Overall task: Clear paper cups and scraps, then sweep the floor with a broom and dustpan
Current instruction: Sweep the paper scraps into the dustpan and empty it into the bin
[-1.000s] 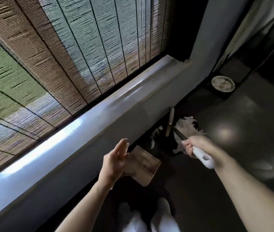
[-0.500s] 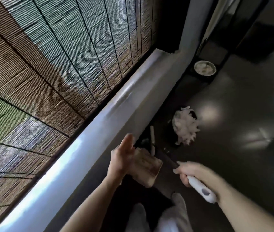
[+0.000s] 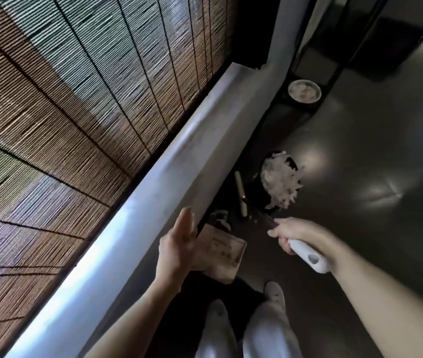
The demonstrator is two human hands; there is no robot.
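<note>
While the person stands close to the window, a woven blind fills the left half of the view, with a pale sill running diagonally below it. Dark glossy floor takes the right side. Pale trouser legs and a light shoe are at the near edge, toes toward the wall.

Right hand is near centre-right, fingers curled tight round a white handle. A dark shaft runs from it down toward a dark dustpan on the floor by the wall. That's my read of the tool, it's too dark to be sure. The grip looks set to steer or lift the pan without tipping it.

White paper scraps are heaped in the pan, spilling a bit over its right edge, so the sweeping looks mostly done and the load still needs dumping.

Left hand is near centre, fingers straight and together, edge-on. A brown card piece sits against its palm side. Can't tell if the thumb pinches it or it's just beside the hand. Likely meant as a scraper or more rubbish.

A pale wooden stick lies just left of the pan, against the wall base.

Far along the wall is a round pale container, well apart from the pan. Contents unclear, possibly a cup.
</note>
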